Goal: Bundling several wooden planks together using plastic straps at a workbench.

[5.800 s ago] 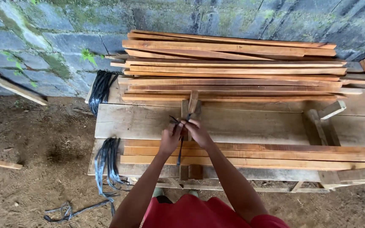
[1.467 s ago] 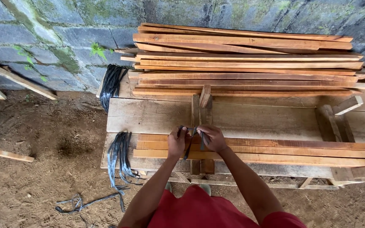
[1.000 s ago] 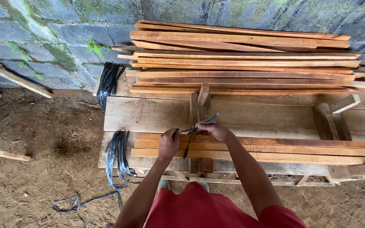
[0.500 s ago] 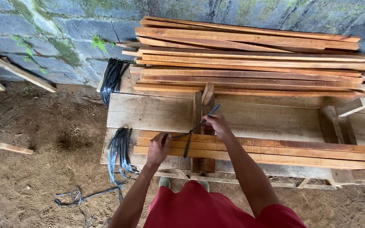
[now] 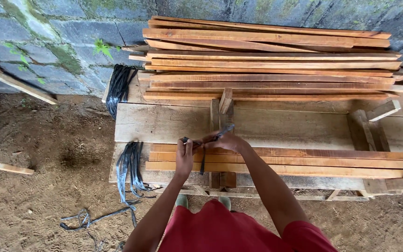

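Item: left hand (image 5: 184, 156) and right hand (image 5: 225, 141) each pinched thin black plastic strap (image 5: 203, 157) over near orange-brown wooden slats (image 5: 285, 163), 12 o'clock of torso; strap likely to slip if grip slackened.

No pkgs, labels, signs or screens anywhere here, nothing printed on bench, wall or ground
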